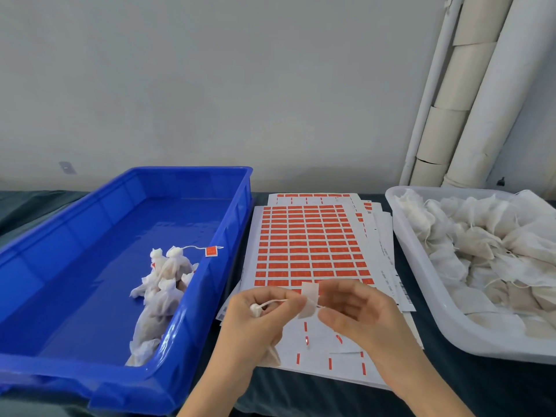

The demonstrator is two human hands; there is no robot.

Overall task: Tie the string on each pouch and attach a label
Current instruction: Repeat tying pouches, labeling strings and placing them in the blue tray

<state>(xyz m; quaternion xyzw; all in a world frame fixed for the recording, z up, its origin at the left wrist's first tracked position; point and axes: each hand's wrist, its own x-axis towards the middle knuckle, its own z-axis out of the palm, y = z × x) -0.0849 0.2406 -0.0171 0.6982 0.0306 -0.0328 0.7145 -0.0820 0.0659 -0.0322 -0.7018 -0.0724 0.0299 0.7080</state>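
My left hand [255,317] grips a white pouch [272,355] by its tied neck, and the pouch body hangs below the palm. Its string [275,302] runs right to a label [309,299] seen from its pale back. My right hand [355,311] pinches that label at the string's end. Both hands hover over the near edge of the sheet of orange labels [310,245]. Several tied pouches [164,281] lie in the blue tray [90,383], one with an orange label [211,251] on its string.
A white bin [421,266] at the right holds several untied pouches [487,245]. More label sheets [382,236] are stacked under the top one. Dark cloth [481,386] covers the table. White pipes [469,94] lean on the wall at the back right.
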